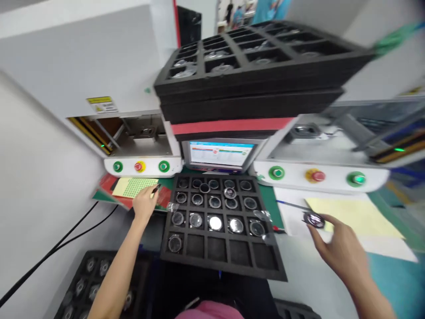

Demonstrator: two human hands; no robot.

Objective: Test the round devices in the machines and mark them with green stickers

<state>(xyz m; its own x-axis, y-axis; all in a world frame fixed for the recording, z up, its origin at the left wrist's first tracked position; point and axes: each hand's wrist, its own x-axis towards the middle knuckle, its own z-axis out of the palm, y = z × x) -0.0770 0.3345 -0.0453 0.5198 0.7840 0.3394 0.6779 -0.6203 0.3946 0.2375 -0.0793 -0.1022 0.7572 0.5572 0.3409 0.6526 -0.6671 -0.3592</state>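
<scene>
My right hand (343, 248) pinches a round black watch face (314, 219) by its edge, above the papers on the right. Pale marks show on its dark surface. On the left, my left hand (145, 204) is closed on a small dark object (156, 189), too small to name. That hand is at the edge of a yellow sheet of green dot stickers (134, 187). Between my hands lies a black foam tray (217, 267) with round glassy watch parts in many of its pockets. Two round pieces, a dark ring (204, 188) and a watch face (229, 193), rest on its dividers.
Stacked foam trays (252, 104) rise above a monitor (217, 154). Machines with button panels (142, 166) (314, 176) flank it. A yellow sheet (355, 217) and a thin blue pen-like stick (292, 204) lie right. Another filled tray (79, 270) sits low left. Black cables (76, 230) run left.
</scene>
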